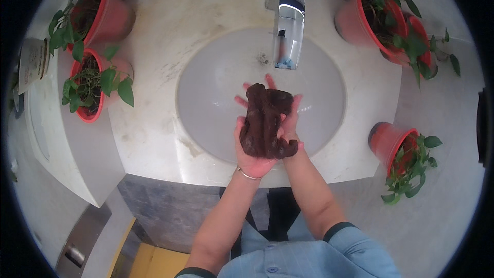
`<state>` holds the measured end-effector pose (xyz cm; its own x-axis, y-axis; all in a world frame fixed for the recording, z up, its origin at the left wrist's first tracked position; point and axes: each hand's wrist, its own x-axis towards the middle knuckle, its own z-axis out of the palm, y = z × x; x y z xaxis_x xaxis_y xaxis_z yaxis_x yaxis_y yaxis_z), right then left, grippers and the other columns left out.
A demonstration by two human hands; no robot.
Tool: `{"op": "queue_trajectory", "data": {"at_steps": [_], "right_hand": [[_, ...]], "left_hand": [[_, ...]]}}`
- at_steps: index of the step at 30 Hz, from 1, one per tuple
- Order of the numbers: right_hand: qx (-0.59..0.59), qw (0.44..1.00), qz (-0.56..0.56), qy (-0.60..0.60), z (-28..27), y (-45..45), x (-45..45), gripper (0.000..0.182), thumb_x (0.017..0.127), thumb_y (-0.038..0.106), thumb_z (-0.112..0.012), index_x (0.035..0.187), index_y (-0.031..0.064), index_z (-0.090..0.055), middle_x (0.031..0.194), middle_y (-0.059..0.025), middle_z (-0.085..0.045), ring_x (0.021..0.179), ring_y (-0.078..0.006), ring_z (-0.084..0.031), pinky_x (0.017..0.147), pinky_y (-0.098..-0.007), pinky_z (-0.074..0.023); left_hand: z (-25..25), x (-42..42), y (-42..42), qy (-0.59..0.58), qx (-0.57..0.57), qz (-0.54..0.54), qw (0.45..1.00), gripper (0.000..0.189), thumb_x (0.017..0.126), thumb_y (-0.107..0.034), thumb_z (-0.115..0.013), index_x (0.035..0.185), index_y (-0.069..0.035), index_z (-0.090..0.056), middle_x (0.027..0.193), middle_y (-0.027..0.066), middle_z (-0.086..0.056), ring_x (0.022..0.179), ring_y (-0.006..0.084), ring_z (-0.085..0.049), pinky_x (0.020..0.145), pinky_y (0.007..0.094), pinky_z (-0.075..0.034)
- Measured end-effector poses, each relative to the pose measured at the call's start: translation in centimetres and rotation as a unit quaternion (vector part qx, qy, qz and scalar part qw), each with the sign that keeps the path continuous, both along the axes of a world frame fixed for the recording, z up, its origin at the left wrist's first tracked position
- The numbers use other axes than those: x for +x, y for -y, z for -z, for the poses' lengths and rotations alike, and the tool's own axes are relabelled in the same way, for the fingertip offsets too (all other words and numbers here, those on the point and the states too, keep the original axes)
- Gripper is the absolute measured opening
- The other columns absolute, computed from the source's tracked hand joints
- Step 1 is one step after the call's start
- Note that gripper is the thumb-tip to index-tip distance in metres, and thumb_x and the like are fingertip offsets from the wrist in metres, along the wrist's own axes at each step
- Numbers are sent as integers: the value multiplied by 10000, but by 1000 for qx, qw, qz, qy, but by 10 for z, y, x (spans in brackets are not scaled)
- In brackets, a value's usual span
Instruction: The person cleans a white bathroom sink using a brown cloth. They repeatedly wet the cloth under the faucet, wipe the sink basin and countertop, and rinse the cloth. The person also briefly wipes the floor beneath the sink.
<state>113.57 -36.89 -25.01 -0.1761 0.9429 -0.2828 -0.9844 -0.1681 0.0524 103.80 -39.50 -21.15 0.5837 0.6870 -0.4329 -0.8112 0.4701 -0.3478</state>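
Observation:
A dark brown cloth (pixel 262 127), bunched and wet-looking, lies across both my hands over the white oval washbasin (pixel 204 96). My left hand (pixel 256 166), with a thin bangle at the wrist, supports the bundle from below and along its left side. On the other side, my right hand (pixel 290 125) grips it, its palm partly covered by the folds. Several fingertips poke out beyond the far end of the cloth. Above the basin's far part reaches a chrome tap (pixel 289 31); no stream of water can be made out. The drain (pixel 263 58) shows left of its spout.
On the pale stone counter (pixel 154 85), two red plant pots (pixel 115 19) stand at left. More potted plants (pixel 349 23) sit at the far right, and another red pot (pixel 380 139) stands at the right edge. A metal wall panel (pixel 83 235) is at lower left.

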Motion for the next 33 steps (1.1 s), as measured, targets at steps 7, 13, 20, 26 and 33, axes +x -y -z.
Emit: {"op": "queue_trajectory", "data": {"at_steps": [7,13,20,26,33], "right_hand": [[30,957,-141,251,8,-19,44,292,791,171,-754,1031,70,-619,1167,-158,-582,1084,-353,-606,890,-443,-542],[-112,882,-212,405,-21,-28,57,192,687,-11,-727,826,43,-606,905,-87,-618,799,-212,-635,708,-347,-533],[-94,762,-219,602,-15,-34,53,147,687,-23,-686,802,-3,-596,711,-61,-580,657,-155,-563,600,-322,-467],[-50,503,-87,858,21,-9,25,175,766,93,-712,854,7,-588,862,-143,-590,742,-293,-588,673,-381,-490],[59,481,143,863,-36,11,32,255,727,34,-806,885,30,-605,921,-114,-553,768,-261,-565,627,-338,-496]], "left_hand": [[4,-13,-7,-78,22,167,983,779,917,-768,-335,1278,-106,-531,1060,120,-630,866,276,-610,724,469,-465],[9,-20,-14,-237,136,340,900,587,858,-513,-682,1213,-66,-541,969,107,-628,743,210,-627,586,336,-477],[-2,0,-46,-538,335,516,577,433,760,-258,-719,1083,12,-618,941,85,-686,826,216,-672,710,337,-527],[25,18,-32,-693,380,529,309,574,763,-317,-734,1197,7,-542,1056,175,-688,895,336,-672,777,369,-539],[10,-15,-36,-386,239,474,755,680,953,-544,-525,1424,-58,-454,1257,77,-620,1058,201,-631,908,452,-526]]}}
